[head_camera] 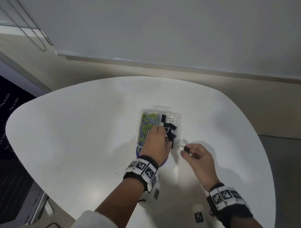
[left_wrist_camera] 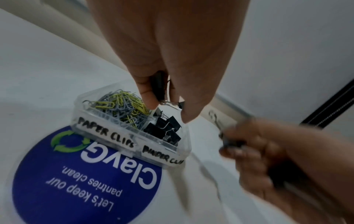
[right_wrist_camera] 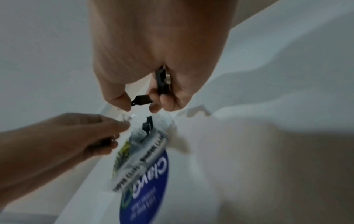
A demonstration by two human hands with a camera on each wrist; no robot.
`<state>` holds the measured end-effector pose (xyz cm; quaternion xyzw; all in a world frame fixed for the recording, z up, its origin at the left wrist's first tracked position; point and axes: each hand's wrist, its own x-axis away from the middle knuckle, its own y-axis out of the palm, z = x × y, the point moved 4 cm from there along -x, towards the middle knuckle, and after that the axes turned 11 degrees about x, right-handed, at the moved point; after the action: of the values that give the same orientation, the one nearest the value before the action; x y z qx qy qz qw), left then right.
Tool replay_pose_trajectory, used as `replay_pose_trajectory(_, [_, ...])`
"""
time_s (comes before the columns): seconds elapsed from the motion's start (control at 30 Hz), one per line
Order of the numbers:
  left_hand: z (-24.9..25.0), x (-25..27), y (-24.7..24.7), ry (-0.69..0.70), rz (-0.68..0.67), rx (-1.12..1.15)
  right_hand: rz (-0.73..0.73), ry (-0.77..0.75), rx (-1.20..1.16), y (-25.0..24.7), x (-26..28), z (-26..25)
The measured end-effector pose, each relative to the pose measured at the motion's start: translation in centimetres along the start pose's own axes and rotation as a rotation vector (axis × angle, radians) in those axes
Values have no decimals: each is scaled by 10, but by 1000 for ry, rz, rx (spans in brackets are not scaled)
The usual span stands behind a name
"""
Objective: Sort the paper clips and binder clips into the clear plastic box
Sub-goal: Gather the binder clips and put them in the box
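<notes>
A clear plastic box [head_camera: 178, 119] [left_wrist_camera: 132, 145] sits mid-table, labelled "PAPER CLIPS" and "BINDER CLIPS". Its left half holds green and grey paper clips [head_camera: 148, 125] [left_wrist_camera: 118, 106]; its right half holds black binder clips [head_camera: 169, 128] [left_wrist_camera: 164, 128]. My left hand [head_camera: 156, 142] [left_wrist_camera: 166, 100] hovers over the box's near end, pinching a black binder clip [left_wrist_camera: 160, 86]. My right hand [head_camera: 196, 157] [right_wrist_camera: 141, 104] is just right of the box's near corner, pinching a black binder clip [head_camera: 186, 149] [right_wrist_camera: 141, 100], with another clip [right_wrist_camera: 162, 80] tucked in its palm.
The box's near end lies on a round blue sticker [left_wrist_camera: 57, 181] [right_wrist_camera: 149, 189] on the white table [head_camera: 75, 139]. The table's curved edges drop to the floor on the left and right. A wall with a whiteboard [head_camera: 173, 19] stands beyond the far edge.
</notes>
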<state>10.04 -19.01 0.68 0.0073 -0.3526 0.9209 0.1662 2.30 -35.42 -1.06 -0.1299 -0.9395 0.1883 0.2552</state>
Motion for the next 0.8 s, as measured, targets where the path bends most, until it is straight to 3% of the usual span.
replay_pose_trajectory(0.13, [-2,-4,9,-87,-58,-47,104,-28,-13,6,-45,-42])
replay_pose_trajectory(0.4, [4,13,9,-7,-27,121,-6,-128,216,50,-88,-70])
replay_pose_trajectory(0.5, [-5,15,2,104,35,-71,16,-257,303,52,-81,-64])
replay_pose_trajectory(0.57, [-21,16,4,151,-35,-232,14,-419,409,53,-74,-57])
replay_pose_trajectory(0.67, [-44,24,4,83,-147,-383,-128,-546,612,61,-61,-38])
replay_pose_trajectory(0.8, [-59,28,-1,-28,-195,-422,-272,-581,646,76,-43,-21])
